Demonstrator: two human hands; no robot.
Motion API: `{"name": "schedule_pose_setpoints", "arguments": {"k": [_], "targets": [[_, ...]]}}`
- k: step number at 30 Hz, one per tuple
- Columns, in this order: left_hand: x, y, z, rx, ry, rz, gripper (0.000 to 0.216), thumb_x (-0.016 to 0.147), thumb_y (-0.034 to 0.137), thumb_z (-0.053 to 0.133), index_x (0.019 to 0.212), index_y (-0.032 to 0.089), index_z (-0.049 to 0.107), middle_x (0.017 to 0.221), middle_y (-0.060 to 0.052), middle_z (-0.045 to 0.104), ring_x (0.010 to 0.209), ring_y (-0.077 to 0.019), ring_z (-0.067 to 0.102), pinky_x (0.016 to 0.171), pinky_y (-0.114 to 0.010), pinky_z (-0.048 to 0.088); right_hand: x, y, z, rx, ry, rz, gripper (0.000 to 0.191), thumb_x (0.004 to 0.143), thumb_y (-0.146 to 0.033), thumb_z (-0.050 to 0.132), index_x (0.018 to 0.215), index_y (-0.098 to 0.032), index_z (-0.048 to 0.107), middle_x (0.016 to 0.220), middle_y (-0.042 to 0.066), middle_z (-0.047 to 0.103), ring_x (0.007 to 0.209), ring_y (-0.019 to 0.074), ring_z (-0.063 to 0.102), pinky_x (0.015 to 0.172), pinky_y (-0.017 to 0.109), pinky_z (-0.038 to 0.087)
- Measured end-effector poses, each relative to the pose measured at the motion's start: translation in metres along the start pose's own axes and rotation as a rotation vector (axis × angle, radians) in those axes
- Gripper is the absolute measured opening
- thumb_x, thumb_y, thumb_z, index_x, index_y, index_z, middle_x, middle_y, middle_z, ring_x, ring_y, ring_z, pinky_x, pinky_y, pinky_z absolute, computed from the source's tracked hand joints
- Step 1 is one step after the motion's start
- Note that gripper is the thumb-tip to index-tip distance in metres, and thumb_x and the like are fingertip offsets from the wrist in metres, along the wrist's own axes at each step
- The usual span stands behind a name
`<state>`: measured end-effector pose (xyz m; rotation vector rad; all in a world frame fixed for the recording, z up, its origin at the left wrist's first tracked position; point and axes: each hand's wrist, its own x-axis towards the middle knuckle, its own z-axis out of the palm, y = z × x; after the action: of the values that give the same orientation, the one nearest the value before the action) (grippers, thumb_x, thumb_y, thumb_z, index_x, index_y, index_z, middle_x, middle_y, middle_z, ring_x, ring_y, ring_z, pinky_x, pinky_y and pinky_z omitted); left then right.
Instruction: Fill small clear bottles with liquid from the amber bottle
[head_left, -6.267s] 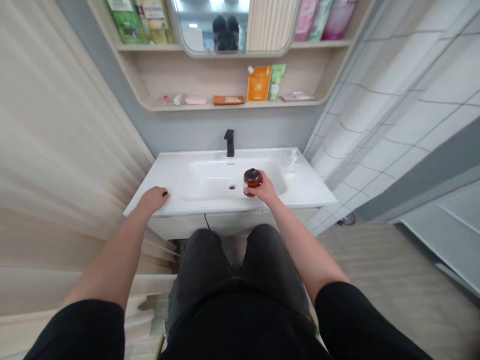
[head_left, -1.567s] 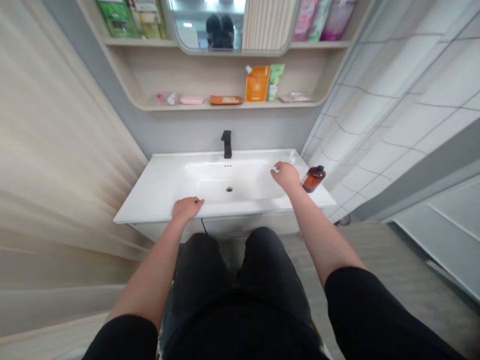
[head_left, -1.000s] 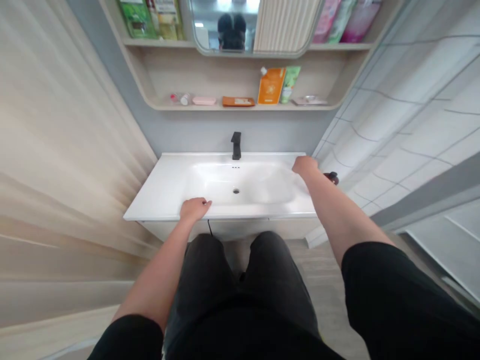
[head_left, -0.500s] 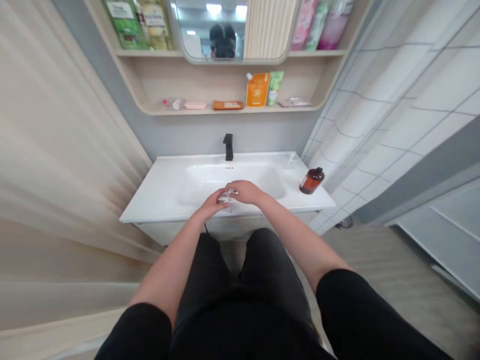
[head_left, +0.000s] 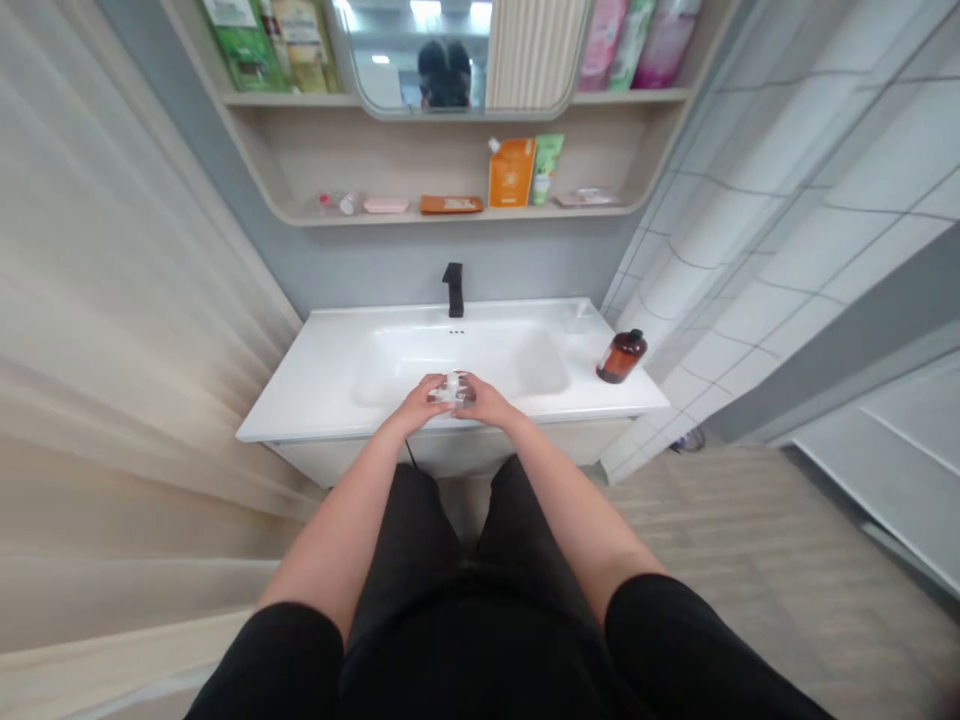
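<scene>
My left hand (head_left: pixel 420 405) and my right hand (head_left: pixel 484 401) meet over the front of the white sink (head_left: pixel 330 400). Both have their fingers curled round a small white or clear thing (head_left: pixel 452 388) held between them; I cannot make out what it is. An amber bottle (head_left: pixel 619 357) with a dark cap stands on the right end of the counter, apart from both hands. The black faucet (head_left: pixel 453 289) rises at the back of the basin, behind the hands.
A wall shelf (head_left: pixel 465 212) above the sink carries an orange pouch (head_left: pixel 508 172), a green tube and small flat items. A mirror (head_left: pixel 420 55) hangs higher up. A tiled wall stands to the right, a beige panelled wall to the left.
The amber bottle went from my right hand over the basin to the counter's right end. My left hand left the counter edge. Both hands came together over the basin front on a small object.
</scene>
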<state>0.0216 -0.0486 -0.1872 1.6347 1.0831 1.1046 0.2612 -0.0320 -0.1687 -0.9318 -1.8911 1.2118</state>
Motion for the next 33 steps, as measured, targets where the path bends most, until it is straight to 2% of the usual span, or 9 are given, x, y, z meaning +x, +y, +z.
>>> {"name": "schedule_pose_setpoints", "arguments": {"k": [5,10,15,19,23,26,30,33], "targets": [[0.002,0.008,-0.003,-0.004,-0.030,0.019,0.066,0.070,0.055,0.101,0.126,0.023,0.085,0.143,-0.014,0.068,0.136,-0.0342,0.066,0.110,-0.047,0.061,0.003,-0.002,0.008,-0.004,0.032,0.034,0.071,0.066,-0.032,0.098,0.130,-0.023,0.067,0.118,0.006,0.081,0.101,0.0252,0.077,0.099,0.043,0.064],[-0.001,0.012,-0.001,-0.033,0.043,-0.009,0.067,0.062,0.054,0.105,0.118,0.023,0.088,0.146,-0.014,0.070,0.136,-0.0353,0.067,0.110,-0.047,0.059,0.007,-0.002,0.007,0.018,0.028,0.025,0.069,0.062,-0.032,0.099,0.122,-0.024,0.066,0.116,0.005,0.080,0.100,0.0249,0.076,0.097,0.042,0.064],[-0.001,0.009,-0.001,-0.075,0.095,-0.005,0.066,0.059,0.049,0.106,0.117,0.023,0.087,0.147,-0.014,0.070,0.137,-0.0361,0.066,0.112,-0.048,0.058,0.017,-0.004,0.006,-0.072,-0.002,-0.025,0.064,0.063,-0.029,0.098,0.118,-0.023,0.067,0.115,0.005,0.080,0.103,0.0263,0.076,0.099,0.043,0.063],[0.004,0.009,-0.002,-0.139,0.124,-0.039,0.059,0.073,0.061,0.094,0.116,0.022,0.086,0.134,-0.013,0.075,0.133,-0.0348,0.069,0.123,-0.052,0.052,0.023,-0.004,0.012,-0.087,0.028,0.007,0.065,0.063,-0.023,0.097,0.121,-0.022,0.069,0.121,0.007,0.080,0.105,0.0265,0.077,0.103,0.045,0.063],[0.005,0.011,-0.001,-0.076,0.151,-0.001,0.052,0.080,0.064,0.091,0.111,0.022,0.088,0.142,-0.014,0.076,0.141,-0.0352,0.067,0.130,-0.053,0.046,0.022,-0.001,0.017,-0.034,0.050,0.015,0.070,0.062,-0.022,0.098,0.126,-0.023,0.071,0.126,0.008,0.080,0.108,0.0268,0.078,0.105,0.046,0.064],[0.006,0.010,0.005,-0.087,0.233,0.012,0.051,0.077,0.063,0.094,0.106,0.022,0.087,0.143,-0.015,0.076,0.139,-0.0353,0.068,0.125,-0.053,0.051,0.020,0.002,0.019,-0.028,0.060,-0.020,0.068,0.063,-0.024,0.098,0.126,-0.024,0.072,0.125,0.008,0.080,0.108,0.0274,0.078,0.104,0.046,0.065],[0.011,0.008,0.017,-0.099,0.366,-0.016,0.053,0.071,0.060,0.096,0.104,0.021,0.080,0.128,-0.012,0.078,0.121,-0.0307,0.073,0.114,-0.049,0.057,0.020,0.005,0.020,-0.100,0.091,-0.038,0.068,0.066,-0.027,0.098,0.128,-0.023,0.072,0.128,0.010,0.080,0.114,0.0306,0.078,0.107,0.048,0.063],[0.014,0.009,0.021,-0.068,0.334,-0.004,0.057,0.068,0.053,0.098,0.112,0.023,0.078,0.123,-0.009,0.078,0.118,-0.0292,0.073,0.114,-0.047,0.057,0.019,0.005,0.020,-0.110,0.092,-0.044,0.070,0.067,-0.028,0.098,0.131,-0.024,0.071,0.135,0.011,0.079,0.120,0.0315,0.077,0.110,0.049,0.062]]}}
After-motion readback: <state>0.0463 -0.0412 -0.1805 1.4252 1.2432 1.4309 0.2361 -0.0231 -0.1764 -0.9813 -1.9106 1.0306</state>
